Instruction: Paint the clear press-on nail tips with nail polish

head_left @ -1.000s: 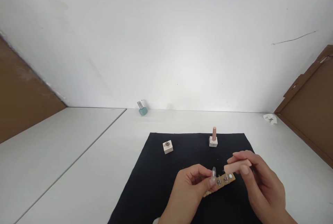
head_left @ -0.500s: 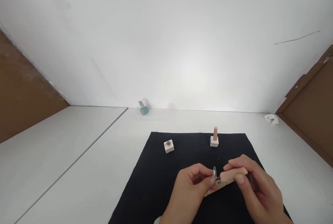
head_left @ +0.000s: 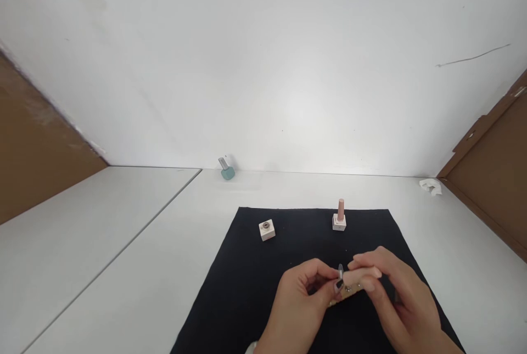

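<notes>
- One nail tip (head_left: 341, 269) clamped in our left hand's (head_left: 298, 298) fingers, toward the black mat's (head_left: 302, 241) right edge.
- Our right hand's (head_left: 397, 291) fingers clamp one pink cap (head_left: 356, 276).
- One open bottle (head_left: 267, 231), one capped bottle (head_left: 339, 223), near the mat's far edge.
- One teal bottle (head_left: 228, 173) at the worktop's (head_left: 123, 293) far edge; white wall (head_left: 263, 57).

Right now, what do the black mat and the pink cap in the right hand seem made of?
Black mat: probably matte fabric, showing no shine. The pink cap in the right hand: likely smooth plastic, judging by its even, opaque colour.
</notes>
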### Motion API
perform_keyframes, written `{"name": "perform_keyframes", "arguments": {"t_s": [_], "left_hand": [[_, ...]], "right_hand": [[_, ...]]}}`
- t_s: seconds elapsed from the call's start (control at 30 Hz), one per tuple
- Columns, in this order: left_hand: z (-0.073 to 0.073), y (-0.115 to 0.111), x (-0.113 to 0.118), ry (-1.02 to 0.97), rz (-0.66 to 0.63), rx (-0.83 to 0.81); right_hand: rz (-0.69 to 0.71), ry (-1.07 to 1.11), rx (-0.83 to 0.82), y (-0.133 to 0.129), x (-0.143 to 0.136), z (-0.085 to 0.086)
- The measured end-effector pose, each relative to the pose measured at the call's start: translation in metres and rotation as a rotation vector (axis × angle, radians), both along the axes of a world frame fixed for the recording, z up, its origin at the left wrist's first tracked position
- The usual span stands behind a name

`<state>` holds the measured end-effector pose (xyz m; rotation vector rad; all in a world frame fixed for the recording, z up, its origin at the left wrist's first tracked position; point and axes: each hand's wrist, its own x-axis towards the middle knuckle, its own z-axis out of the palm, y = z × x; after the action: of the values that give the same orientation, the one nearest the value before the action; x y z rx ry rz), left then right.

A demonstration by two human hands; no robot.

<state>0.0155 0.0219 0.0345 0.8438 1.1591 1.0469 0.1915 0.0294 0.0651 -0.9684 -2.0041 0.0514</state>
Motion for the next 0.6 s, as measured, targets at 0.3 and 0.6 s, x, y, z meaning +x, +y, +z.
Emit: {"name": "perform_keyframes", "arguments": {"t_s": [0.3,0.6], "left_hand": [[0.0015,-0.0028,0.0000,0.133,-0.014,0.073],[0.0014,-0.0035,-0.0008,0.184,-0.017,0.105]], "right_hand": [[-0.002,0.042,-0.027,-0.0011,0.0028,-0.0013],[-0.097,0.154,-0.079,0.0000,0.0034,-0.0024]]}}
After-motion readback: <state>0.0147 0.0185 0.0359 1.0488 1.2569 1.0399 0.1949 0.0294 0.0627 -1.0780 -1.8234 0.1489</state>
